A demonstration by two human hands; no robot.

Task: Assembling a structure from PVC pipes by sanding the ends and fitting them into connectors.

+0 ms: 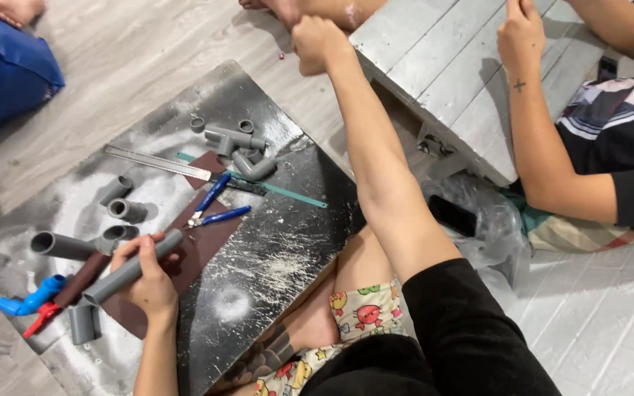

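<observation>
Nearest us, our left hand [148,282] grips a grey pipe [132,267] over brown sandpaper [199,246] on the black board [288,242]. Beyond lie blue-handled pliers [214,207] and grey fittings [240,147]. Farthest, our right hand [319,42] is fisted; contents unclear.

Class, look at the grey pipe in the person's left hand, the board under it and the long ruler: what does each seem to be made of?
Grey pipe: likely plastic, matte and uniformly grey.
Board: dark, hard sheet, scuffed white; material unclear.
Ruler: probably metal, with a silvery sheen.
Left hand grips the pipe.
</observation>
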